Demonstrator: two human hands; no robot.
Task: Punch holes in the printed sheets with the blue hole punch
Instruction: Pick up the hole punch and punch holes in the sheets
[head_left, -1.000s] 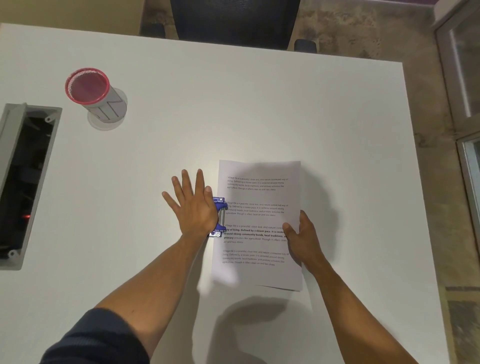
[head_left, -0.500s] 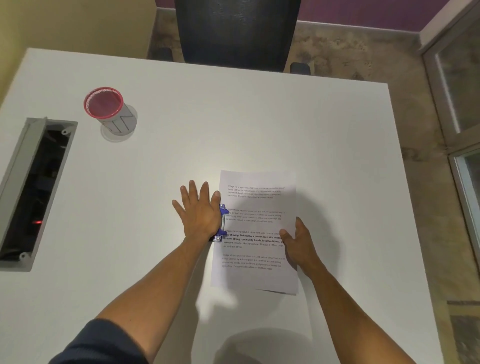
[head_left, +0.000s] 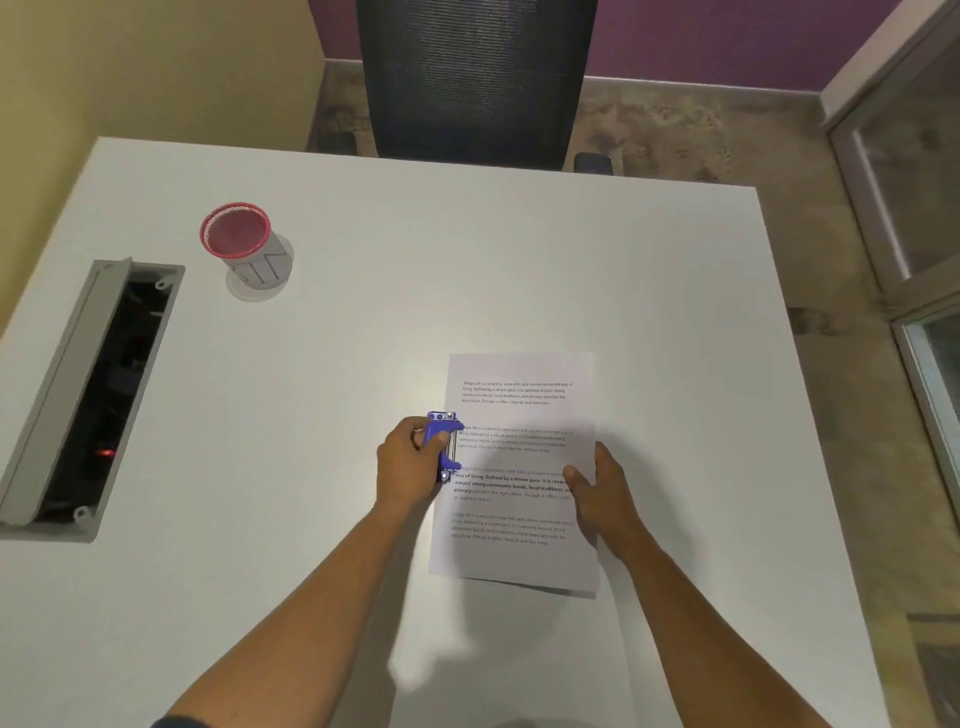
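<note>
Blue hole punch (head_left: 442, 447) sitting at the left long edge of the printed sheets (head_left: 519, 467), roughly at mid-height of the page, jaw side over the paper margin. Half a second ago covered by a flat palm with fingers spread, pressing down; now gripped instead. Likely meaning: the press on this spot finished, punch about to be lifted or slid off the edge. Holes themselves hidden beneath the tool, so no confirming them yet.

Left hand (head_left: 410, 465) curled around the punch from the side away from the page, thumb across the blue top, fingers wrapped round the far end, wrist straight, forearm running back toward the near surface edge. Right hand (head_left: 597, 493) on the opposite long edge of the sheets, thumb on top of the print, fingers tucked along or under the margin, pinching the stack lightly to steady it.

Farther from the sheets, up and to the left: red-rimmed mesh cup (head_left: 244, 247) standing upright on the white surface (head_left: 363, 286). Beyond that, an open grey cable tray (head_left: 83, 400) set into the surface. Past the far edge, a dark mesh chair (head_left: 475, 83).
</note>
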